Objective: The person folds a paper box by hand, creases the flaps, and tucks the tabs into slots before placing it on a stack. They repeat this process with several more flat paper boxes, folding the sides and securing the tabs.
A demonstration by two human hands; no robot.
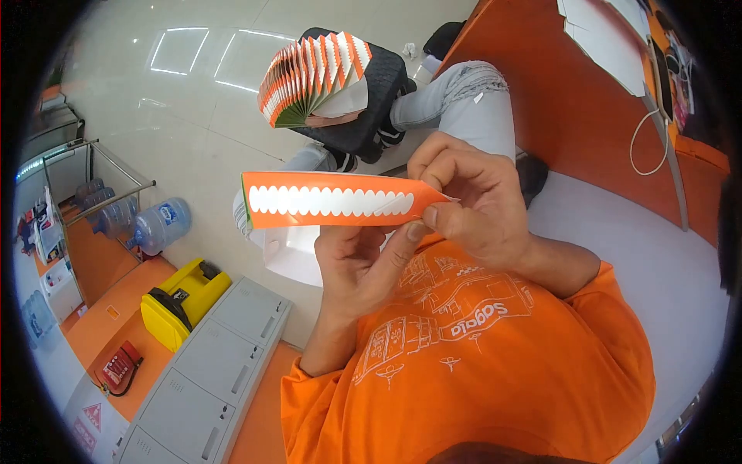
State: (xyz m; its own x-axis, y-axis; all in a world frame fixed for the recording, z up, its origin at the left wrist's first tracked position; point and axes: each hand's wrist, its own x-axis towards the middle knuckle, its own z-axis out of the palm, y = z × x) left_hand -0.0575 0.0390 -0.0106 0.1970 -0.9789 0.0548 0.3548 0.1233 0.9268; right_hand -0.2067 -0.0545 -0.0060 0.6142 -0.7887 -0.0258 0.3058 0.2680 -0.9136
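Between my two hands is a folded strip of orange card (332, 199) with a white scalloped band along it and a green edge at its left end. My left hand (359, 267) grips its lower edge from beneath, thumb near the right end. With bent fingers, my right hand (471, 197) pinches the tapered right end. Beyond them, a pleated fan of orange, white and green paper (317, 81) lies on a black stool (379, 93). Under the strip, a white container-like object (294, 255) is partly hidden by my left hand.
Grey lockers (224, 371), a yellow bin (182, 305), a fire extinguisher (120, 367) and large water bottles (162, 224) stand to the left. An orange partition (572, 116) rises at the right, beside a desk with white paper (607, 46) and a white cable (638, 147).
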